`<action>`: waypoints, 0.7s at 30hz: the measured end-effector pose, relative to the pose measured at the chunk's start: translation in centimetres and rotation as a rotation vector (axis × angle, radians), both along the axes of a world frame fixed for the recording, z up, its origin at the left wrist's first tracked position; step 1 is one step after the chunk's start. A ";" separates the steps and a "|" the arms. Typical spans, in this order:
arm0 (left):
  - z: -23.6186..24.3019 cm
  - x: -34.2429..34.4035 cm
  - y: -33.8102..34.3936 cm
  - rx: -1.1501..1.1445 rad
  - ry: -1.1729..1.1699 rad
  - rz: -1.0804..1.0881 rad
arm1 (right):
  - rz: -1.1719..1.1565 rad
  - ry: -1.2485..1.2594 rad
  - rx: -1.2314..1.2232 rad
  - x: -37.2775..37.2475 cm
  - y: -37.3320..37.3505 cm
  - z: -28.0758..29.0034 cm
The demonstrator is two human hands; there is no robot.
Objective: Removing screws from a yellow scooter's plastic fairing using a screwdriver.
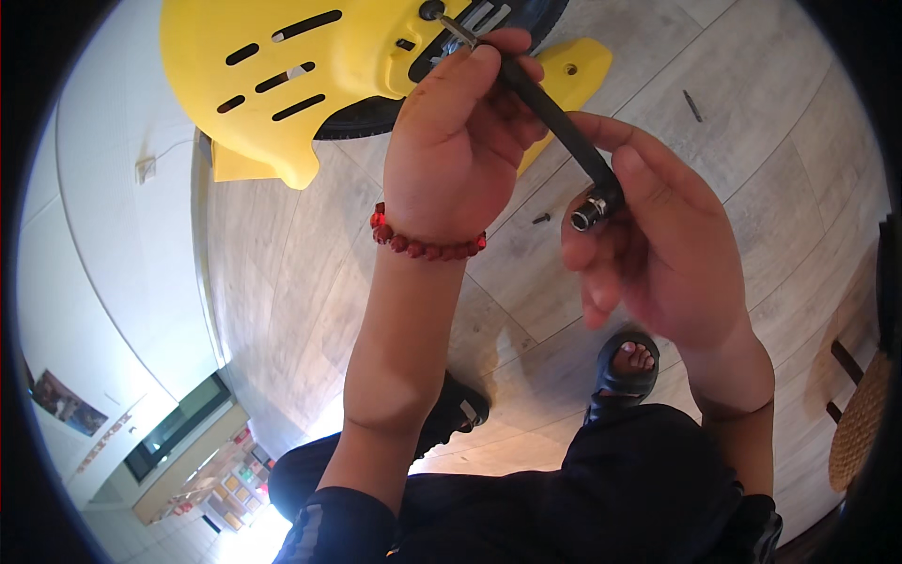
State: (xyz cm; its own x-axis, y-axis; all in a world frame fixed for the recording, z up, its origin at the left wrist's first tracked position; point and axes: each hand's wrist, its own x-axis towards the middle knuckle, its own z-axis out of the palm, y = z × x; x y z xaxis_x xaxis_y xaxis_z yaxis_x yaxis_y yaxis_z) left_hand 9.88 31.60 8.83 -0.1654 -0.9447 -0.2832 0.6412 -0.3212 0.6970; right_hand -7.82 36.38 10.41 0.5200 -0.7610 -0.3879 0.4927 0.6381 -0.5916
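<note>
My left hand is closed around the upper part of a black screwdriver, its thumb pressed near the base of the metal shaft. That shaft points up and left, over a yellow plastic shell. At the lower end the black bar bends into a short angled piece with a shiny round metal socket. There my right hand grips the bend with thumb and forefinger, while its other fingers curl loosely below. Inside the shell's opening, dark and metal parts show, partly hidden by my left hand.
A black tyre shows beneath the yellow shell. On the wood-look floor lie a thin dark bit and a small dark piece. White cabinets line the left, and a woven seat stands at the right.
</note>
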 end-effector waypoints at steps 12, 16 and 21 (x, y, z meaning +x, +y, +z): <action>-0.9 0.4 -1.4 0.071 0.060 -0.037 | -0.578 1.089 -1.278 1.5 -0.3 -1.5; -0.1 -0.2 -0.8 0.068 0.047 -0.033 | -0.274 1.293 -1.166 1.0 0.4 -0.8; -0.1 -0.4 -0.5 0.052 0.084 -0.041 | -0.044 0.690 -0.384 -0.2 -0.1 0.8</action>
